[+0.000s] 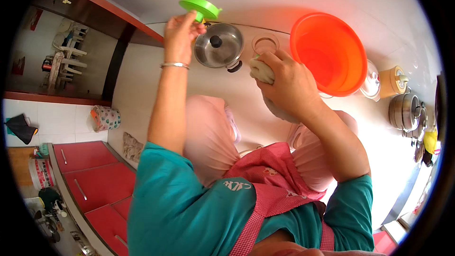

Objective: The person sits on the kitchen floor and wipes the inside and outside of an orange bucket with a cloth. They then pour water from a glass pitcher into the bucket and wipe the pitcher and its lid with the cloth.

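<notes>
My left hand is raised near the wall, its fingers pinching the stem of what looks like a green plastic funnel. A pale, bunched cloth is gripped in my right hand, and part of it hangs below the palm. Just beyond that hand stands a clear glass container, partly hidden by my fingers. On the floor between the hands is a steel pot with a glass lid and a black knob. To the right of my right hand sits a large orange plastic tub.
Along the right wall stand a lidded white pot, a yellow container and stacked steel pots. At left are a doorway, a patterned bin and red cabinets. My knees are bent below the hands.
</notes>
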Demonstrator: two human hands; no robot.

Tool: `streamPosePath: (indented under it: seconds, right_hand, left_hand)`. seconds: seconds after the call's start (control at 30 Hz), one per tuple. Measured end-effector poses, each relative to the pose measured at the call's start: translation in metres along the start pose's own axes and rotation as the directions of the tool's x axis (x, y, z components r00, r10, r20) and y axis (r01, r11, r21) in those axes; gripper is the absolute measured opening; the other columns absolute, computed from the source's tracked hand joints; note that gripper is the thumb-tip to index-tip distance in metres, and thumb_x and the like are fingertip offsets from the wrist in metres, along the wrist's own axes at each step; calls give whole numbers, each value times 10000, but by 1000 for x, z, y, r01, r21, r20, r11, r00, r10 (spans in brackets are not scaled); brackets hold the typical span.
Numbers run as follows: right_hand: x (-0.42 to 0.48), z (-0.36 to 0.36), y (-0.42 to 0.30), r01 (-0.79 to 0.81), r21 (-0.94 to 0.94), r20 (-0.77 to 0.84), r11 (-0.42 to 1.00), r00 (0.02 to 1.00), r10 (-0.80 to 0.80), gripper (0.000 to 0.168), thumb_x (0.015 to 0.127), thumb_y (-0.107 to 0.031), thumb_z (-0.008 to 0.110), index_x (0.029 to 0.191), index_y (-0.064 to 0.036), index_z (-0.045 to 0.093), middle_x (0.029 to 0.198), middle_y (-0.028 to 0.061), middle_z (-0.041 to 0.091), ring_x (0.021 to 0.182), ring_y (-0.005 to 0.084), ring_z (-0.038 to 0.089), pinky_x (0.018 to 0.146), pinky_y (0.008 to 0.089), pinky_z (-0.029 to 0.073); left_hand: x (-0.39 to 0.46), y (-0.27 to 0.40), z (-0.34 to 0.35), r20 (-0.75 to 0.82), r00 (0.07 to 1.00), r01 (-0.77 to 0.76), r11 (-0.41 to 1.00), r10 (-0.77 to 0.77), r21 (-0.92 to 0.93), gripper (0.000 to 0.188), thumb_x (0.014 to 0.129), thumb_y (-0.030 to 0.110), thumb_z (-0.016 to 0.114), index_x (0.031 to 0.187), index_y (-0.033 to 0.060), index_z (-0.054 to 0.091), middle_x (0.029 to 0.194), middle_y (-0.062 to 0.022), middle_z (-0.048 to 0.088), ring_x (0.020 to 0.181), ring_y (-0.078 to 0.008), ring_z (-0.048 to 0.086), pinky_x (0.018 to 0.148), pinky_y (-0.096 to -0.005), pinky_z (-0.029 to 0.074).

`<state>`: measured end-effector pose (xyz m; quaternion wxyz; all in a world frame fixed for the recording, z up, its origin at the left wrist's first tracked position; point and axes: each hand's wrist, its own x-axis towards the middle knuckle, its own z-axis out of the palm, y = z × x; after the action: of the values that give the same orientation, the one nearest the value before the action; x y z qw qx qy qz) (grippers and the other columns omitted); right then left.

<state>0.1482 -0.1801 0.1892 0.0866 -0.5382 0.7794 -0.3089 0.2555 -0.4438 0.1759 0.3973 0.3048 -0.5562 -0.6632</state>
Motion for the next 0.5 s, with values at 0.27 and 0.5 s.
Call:
streamPosePath:
  seconds: [0.27, 0.5]
  right_hand:
    - [-6, -7, -1, -27, 19, 106, 999, 994, 24, 369, 764, -192, 720, 1116, -125, 628, 1002, 134, 615, 770, 373, 666, 659, 468, 551]
    - [-9, -2, 8, 27, 23, 150, 999, 988, -30, 377, 722, -158, 733, 1081, -114, 627, 922, 116, 589, 745, 330, 669, 629, 430, 552]
  left_hand:
    - [73, -115, -109, 67, 988, 140, 989, -142, 42, 313, 842, -28, 686, 1114, -23, 531, 1122, -128, 622, 1024, -223, 629, 903, -387, 552]
    - [97, -221, -128, 95, 955, 290, 952, -281, -98, 419, 896, -100, 571, 1302, -32, 496, 1241, -126, 588, 1139, -275, 604, 1044, -442, 493]
